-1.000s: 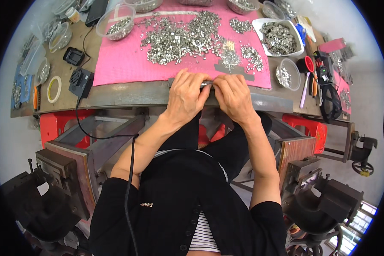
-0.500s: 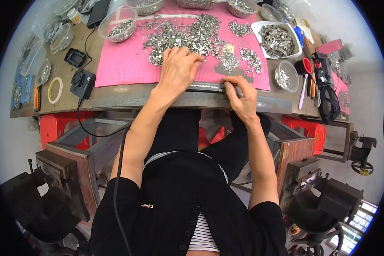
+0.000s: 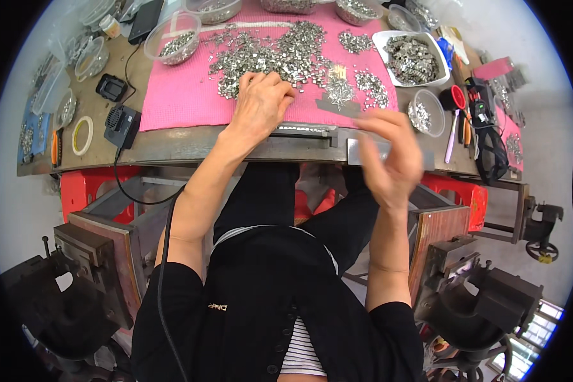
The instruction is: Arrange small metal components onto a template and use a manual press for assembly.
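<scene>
My left hand (image 3: 261, 105) rests with bent fingers at the near edge of a large heap of small shiny metal pieces (image 3: 286, 54) on a pink mat (image 3: 178, 102). Its fingertips are hidden against the heap, so what they pinch does not show. In front of the mat lies a narrow metal bar (image 3: 304, 130) with a row of bright pieces along it. My right hand (image 3: 391, 156) is raised over the bench edge, smeared by motion, thumb and fingers apart with nothing visible between them. Beneath its fingers is a flat metal plate (image 3: 355, 151).
Thin silver pins (image 3: 339, 92) lie on a grey strip. To the right stand a white tub of metal parts (image 3: 412, 60) and a round clear tub (image 3: 426, 113). A black charger (image 3: 121, 125) and tape roll (image 3: 83, 135) are at left. A cable (image 3: 165, 254) crosses my left arm.
My right hand has lifted off the right end of the bar and moved right and nearer, its fingers spreading. This uncovers the metal plate. My left hand has shifted slightly left.
</scene>
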Demonstrator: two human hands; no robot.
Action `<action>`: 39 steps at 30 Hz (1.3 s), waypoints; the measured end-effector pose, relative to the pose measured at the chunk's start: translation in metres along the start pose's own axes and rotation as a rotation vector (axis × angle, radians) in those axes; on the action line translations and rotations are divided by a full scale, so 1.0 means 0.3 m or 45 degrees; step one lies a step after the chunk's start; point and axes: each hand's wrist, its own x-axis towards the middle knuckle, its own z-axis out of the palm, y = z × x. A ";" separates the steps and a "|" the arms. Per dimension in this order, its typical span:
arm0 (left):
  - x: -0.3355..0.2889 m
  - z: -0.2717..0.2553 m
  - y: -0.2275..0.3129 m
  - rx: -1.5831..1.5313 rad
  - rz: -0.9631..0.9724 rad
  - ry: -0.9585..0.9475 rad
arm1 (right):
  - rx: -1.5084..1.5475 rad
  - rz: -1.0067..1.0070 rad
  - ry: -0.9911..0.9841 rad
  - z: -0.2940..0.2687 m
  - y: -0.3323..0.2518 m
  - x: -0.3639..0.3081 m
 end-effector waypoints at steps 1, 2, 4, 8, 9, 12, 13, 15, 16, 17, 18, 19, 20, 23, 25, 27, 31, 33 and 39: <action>-0.004 -0.007 -0.002 0.007 -0.003 0.005 | -0.137 0.011 -0.121 0.042 0.037 -0.014; 0.003 -0.003 0.006 0.004 0.002 0.009 | -0.171 0.002 -0.161 0.076 0.085 -0.044; 0.004 0.001 0.017 0.007 0.009 0.014 | -0.204 0.030 -0.211 0.139 0.152 -0.099; -0.017 0.008 0.024 -0.053 -0.051 0.046 | -0.256 0.055 -0.221 0.175 0.167 -0.126; -0.022 0.007 0.027 -0.088 -0.074 0.050 | -0.277 0.033 -0.232 0.178 0.161 -0.121; -0.026 0.014 0.031 -0.113 -0.091 0.079 | -0.248 0.060 -0.268 0.184 0.177 -0.118; -0.028 0.014 0.032 -0.105 -0.104 0.076 | -0.199 0.108 -0.288 0.185 0.178 -0.115; -0.033 0.016 0.032 -0.113 -0.112 0.083 | -0.019 0.238 -0.224 0.166 0.164 -0.099; -0.034 0.018 0.037 -0.124 -0.103 0.104 | 0.106 0.352 -0.172 0.148 0.154 -0.085; -0.033 0.021 0.036 -0.108 -0.101 0.108 | 0.384 0.574 -0.071 0.149 0.171 -0.073; -0.032 0.020 0.036 -0.092 -0.099 0.112 | 0.723 0.796 0.020 0.150 0.172 -0.050; -0.030 0.012 0.040 -0.096 -0.101 0.108 | 0.798 0.852 -0.047 0.150 0.180 -0.001; -0.028 0.012 0.041 -0.098 -0.105 0.104 | 0.870 0.906 -0.115 0.152 0.209 0.056; -0.041 0.016 0.035 -0.094 -0.125 0.107 | 0.643 0.710 -0.048 0.211 0.289 0.346; -0.034 0.022 0.046 -0.104 -0.111 0.112 | 0.706 0.616 0.104 0.217 0.362 0.588; -0.034 0.028 0.046 -0.108 -0.113 0.096 | 0.967 0.481 0.201 0.251 0.424 0.756; -0.036 0.033 0.047 -0.101 -0.136 0.095 | 0.648 0.640 0.083 0.281 0.500 0.699; -0.038 0.024 0.042 -0.097 -0.151 0.090 | 0.567 0.695 -0.088 0.280 0.511 0.577; -0.024 0.019 0.037 -0.073 -0.146 0.095 | 0.071 0.705 -0.432 0.214 0.530 0.268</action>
